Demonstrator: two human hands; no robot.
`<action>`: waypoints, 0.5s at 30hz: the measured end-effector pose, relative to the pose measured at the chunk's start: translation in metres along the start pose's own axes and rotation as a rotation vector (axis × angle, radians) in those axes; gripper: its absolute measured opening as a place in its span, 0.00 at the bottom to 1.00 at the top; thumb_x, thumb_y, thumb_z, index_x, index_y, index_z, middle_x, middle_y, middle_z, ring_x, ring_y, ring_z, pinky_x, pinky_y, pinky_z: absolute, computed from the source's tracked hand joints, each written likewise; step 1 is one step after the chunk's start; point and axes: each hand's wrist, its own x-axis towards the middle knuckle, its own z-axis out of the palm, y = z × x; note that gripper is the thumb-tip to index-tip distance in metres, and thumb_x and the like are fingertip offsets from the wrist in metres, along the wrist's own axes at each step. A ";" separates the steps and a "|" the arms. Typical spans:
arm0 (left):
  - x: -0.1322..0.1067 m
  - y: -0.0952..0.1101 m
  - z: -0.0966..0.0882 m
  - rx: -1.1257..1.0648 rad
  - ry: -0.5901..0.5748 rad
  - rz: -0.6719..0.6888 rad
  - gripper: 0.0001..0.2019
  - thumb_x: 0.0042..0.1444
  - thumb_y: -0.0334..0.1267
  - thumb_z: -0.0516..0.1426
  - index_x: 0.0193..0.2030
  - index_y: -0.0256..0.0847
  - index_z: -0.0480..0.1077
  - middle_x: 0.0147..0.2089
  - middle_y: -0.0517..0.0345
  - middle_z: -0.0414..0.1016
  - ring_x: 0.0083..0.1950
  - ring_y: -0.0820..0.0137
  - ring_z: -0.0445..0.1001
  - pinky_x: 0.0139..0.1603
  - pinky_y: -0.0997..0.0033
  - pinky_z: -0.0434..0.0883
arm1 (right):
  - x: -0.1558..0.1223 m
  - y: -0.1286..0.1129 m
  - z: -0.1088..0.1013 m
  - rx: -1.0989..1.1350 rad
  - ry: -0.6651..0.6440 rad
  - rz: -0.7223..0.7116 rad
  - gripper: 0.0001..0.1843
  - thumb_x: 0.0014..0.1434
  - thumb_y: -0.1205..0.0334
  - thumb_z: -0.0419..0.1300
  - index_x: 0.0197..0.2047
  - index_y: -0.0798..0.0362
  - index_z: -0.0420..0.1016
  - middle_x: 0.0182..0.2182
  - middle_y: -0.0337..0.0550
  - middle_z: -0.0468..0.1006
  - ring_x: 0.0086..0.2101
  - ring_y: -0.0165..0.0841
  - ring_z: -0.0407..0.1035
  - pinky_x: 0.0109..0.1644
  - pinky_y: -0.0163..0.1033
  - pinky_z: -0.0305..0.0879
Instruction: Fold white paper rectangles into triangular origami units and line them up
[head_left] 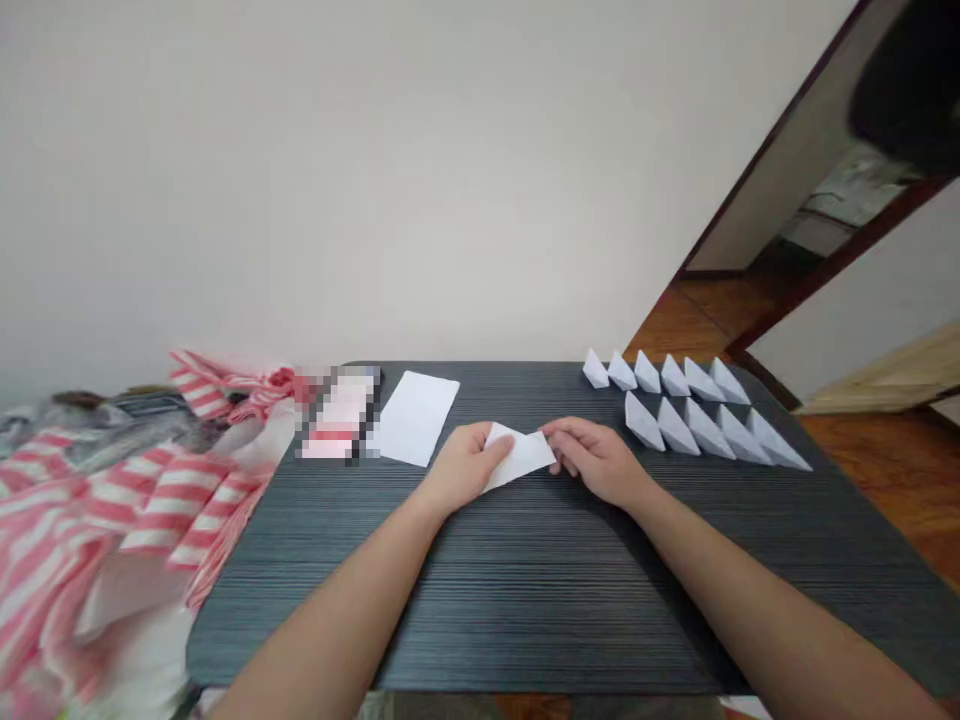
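Note:
Over the middle of the dark table, a folded piece of white paper [521, 457] is held between my two hands. My left hand [466, 465] grips its left side, thumb lying on top. At its right corner, the fingers of my right hand [596, 458] pinch the edge. A flat stack of white paper [416, 415] lies to the left of my left hand. Beyond my right hand stand folded paper boats in two rows, a back row [647, 372] and a front row [709, 430], several in each.
The dark wood-grain table [525, 600] reaches the pale wall [450, 180]. A pixelated flat object [337, 415] lies at its left edge. Red-and-white striped cloth [150, 500] is heaped to the left. Wooden floor [885, 480] and a doorway are on the right.

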 end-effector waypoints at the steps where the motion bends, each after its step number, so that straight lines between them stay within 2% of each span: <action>1: 0.000 0.000 0.000 0.007 0.006 0.006 0.16 0.56 0.47 0.51 0.34 0.36 0.70 0.28 0.59 0.70 0.27 0.74 0.64 0.27 0.77 0.59 | 0.001 0.000 0.000 0.018 0.014 -0.001 0.13 0.64 0.58 0.49 0.44 0.53 0.70 0.24 0.39 0.72 0.23 0.28 0.68 0.25 0.33 0.60; 5: 0.000 0.001 0.001 0.029 0.028 0.030 0.16 0.55 0.47 0.51 0.32 0.35 0.71 0.28 0.59 0.70 0.28 0.74 0.64 0.27 0.77 0.59 | 0.003 0.002 0.002 0.055 0.046 -0.004 0.13 0.64 0.58 0.48 0.45 0.53 0.70 0.28 0.41 0.74 0.23 0.28 0.69 0.24 0.34 0.60; 15: 0.001 0.001 0.001 0.035 0.024 0.046 0.15 0.55 0.46 0.51 0.32 0.36 0.70 0.29 0.59 0.71 0.29 0.73 0.65 0.28 0.76 0.60 | 0.003 0.001 0.002 -0.009 0.042 -0.024 0.13 0.63 0.58 0.48 0.45 0.53 0.70 0.26 0.40 0.74 0.23 0.28 0.68 0.26 0.33 0.62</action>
